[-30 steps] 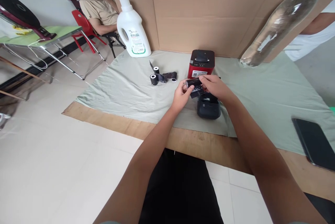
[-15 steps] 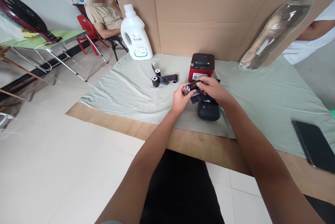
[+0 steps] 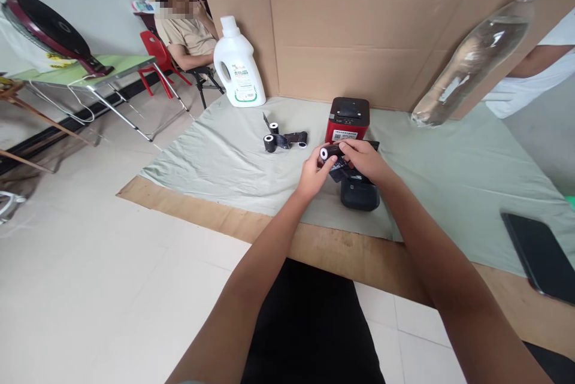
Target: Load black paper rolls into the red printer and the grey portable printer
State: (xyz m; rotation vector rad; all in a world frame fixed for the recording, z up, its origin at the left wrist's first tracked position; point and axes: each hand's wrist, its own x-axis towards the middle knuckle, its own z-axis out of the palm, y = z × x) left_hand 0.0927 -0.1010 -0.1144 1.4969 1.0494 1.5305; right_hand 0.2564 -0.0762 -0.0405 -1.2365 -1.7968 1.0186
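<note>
My left hand [image 3: 312, 174] has its fingers and thumb round the left end of a black paper roll [image 3: 332, 151] with a white core. My right hand [image 3: 366, 159] grips the right end of the same roll, which lies roughly level. Behind the hands stands a red and black receipt printer [image 3: 347, 118] with a white label. Just below them a black rounded case [image 3: 360, 194] rests on the cloth, its upper part hidden by the hands and black paper; I cannot tell whether it joins the printer. Several small black rolls [image 3: 269, 144] with trailing strips lie to the left.
A white detergent bottle [image 3: 241, 69] and a leaning clear bottle [image 3: 480, 60] flank a cardboard panel [image 3: 359, 30]. A black phone [image 3: 541, 255] lies at the right of the cloth-covered table [image 3: 202, 162]. One person [image 3: 191, 36] sits at the back left; another person's arm shows at the right.
Both hands keep hold of the black roll, whose white core end now turns more towards me. The whole view has shifted slightly; the other things stay in place.
</note>
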